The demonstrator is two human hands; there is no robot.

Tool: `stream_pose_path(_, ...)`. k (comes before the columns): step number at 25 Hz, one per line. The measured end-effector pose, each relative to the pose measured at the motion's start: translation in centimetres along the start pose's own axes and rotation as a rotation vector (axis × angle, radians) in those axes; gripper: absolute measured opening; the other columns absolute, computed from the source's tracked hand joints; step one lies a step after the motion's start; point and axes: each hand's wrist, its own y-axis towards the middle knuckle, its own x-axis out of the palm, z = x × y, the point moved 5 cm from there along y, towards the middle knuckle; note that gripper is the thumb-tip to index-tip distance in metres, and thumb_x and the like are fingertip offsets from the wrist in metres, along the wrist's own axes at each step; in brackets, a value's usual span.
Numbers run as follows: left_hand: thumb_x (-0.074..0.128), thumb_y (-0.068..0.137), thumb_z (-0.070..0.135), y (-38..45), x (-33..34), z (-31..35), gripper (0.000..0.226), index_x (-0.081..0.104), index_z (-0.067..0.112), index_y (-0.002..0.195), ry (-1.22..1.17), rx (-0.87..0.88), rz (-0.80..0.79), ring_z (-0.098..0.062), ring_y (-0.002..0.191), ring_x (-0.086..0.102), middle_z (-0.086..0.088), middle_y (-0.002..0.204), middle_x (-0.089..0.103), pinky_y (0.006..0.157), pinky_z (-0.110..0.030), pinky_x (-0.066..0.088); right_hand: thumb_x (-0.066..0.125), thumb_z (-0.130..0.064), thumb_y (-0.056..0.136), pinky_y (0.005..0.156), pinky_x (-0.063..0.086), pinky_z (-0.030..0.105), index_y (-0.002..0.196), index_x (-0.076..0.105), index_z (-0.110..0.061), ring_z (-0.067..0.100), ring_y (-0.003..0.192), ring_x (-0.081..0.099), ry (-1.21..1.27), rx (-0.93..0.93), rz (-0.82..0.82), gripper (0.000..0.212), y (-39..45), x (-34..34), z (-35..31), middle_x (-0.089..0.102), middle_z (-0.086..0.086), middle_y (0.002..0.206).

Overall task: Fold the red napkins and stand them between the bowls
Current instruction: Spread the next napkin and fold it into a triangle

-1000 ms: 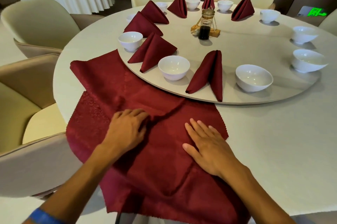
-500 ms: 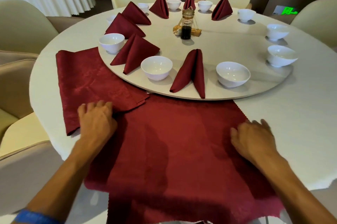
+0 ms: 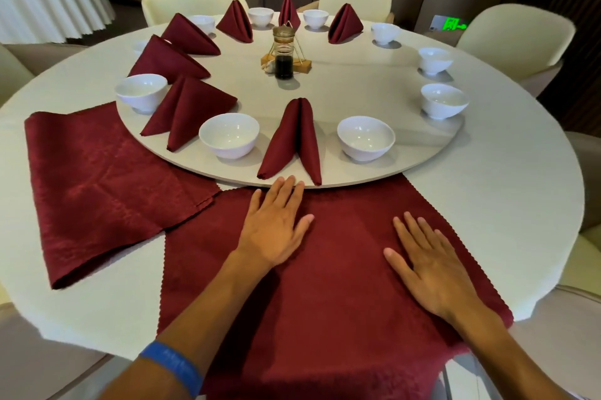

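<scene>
Head view. My left hand [image 3: 276,230] now lies flat at frame centre on the open red napkin [image 3: 325,285], fingers [image 3: 286,191] straight and slightly apart, tips just short of the turntable [image 3: 357,97] rim. My right hand [image 3: 429,266], lower right, presses the same cloth, fingers straight and spread. Half a second ago both hands sat at the napkin's side edges, the right one curled; they have since moved inward and flattened. I read this as smoothing finished, with the first fold next. The napkin spans the near tabletop [image 3: 504,204], its lower edge hanging over the rim. A stack of unfolded napkins [image 3: 97,185] waits at centre left. Folded napkins [image 3: 292,139] stand between the bowls [image 3: 229,139] along the turntable's left and far arc; the gaps between the bowls at the right are unfilled.
</scene>
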Motion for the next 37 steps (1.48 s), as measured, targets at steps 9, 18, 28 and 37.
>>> stream_pose_path(9, 0.019, 0.092, 0.057, -1.9, -1.3, -5.4, 0.072, 0.036, 0.020, 0.152, 0.056, -0.061, 0.130, -0.018, 0.146, 0.029, 0.002, 0.157, 0.036, 0.116, -0.053, 0.023, -0.018, -0.076, 0.074, 0.117, -0.017, 0.028, 0.154, -0.011, -0.033, 0.006, 0.145, -0.022, 0.026, -0.020, 0.014, 0.091, -0.2, 0.2, 0.2, -0.021, -0.012, 0.157)
stream_pose_path(18, 0.021, 0.091, 0.058, -0.3, -2.6, -1.1, 0.074, 0.038, 0.016, 0.150, -0.042, 0.130, 0.131, -0.023, 0.146, 0.028, -0.005, 0.158, 0.033, 0.121, -0.045, 0.016, -0.020, -0.073, 0.080, 0.118, -0.017, 0.028, 0.153, -0.015, -0.034, 0.004, 0.144, -0.026, -0.022, -0.203, 0.038, 0.084, 0.9, 0.5, -2.0, -0.022, -0.013, 0.159)
stream_pose_path(28, 0.015, 0.081, 0.072, -0.4, -2.0, -7.5, 0.090, 0.029, 0.021, 0.154, -0.147, -0.043, 0.045, -0.018, 0.151, 0.009, 0.003, 0.162, 0.020, 0.123, -0.041, 0.014, 0.061, -0.040, 0.090, 0.096, 0.046, 0.036, 0.124, 0.061, -0.026, 0.019, 0.114, 0.058, 0.521, 0.095, 0.385, 0.038, 4.3, -3.2, -0.8, 0.062, -0.006, 0.126)
stream_pose_path(37, 0.038, 0.098, 0.057, -0.2, -2.4, -7.4, 0.064, 0.032, 0.020, 0.150, -0.206, -0.112, 0.053, -0.019, 0.151, 0.008, 0.002, 0.163, 0.019, 0.121, -0.045, 0.011, 0.056, -0.020, 0.087, 0.069, 0.040, 0.029, 0.102, 0.065, -0.025, 0.020, 0.086, 0.062, 0.411, 0.193, 0.300, 0.019, 7.4, -3.1, -3.6, 0.066, -0.006, 0.090)
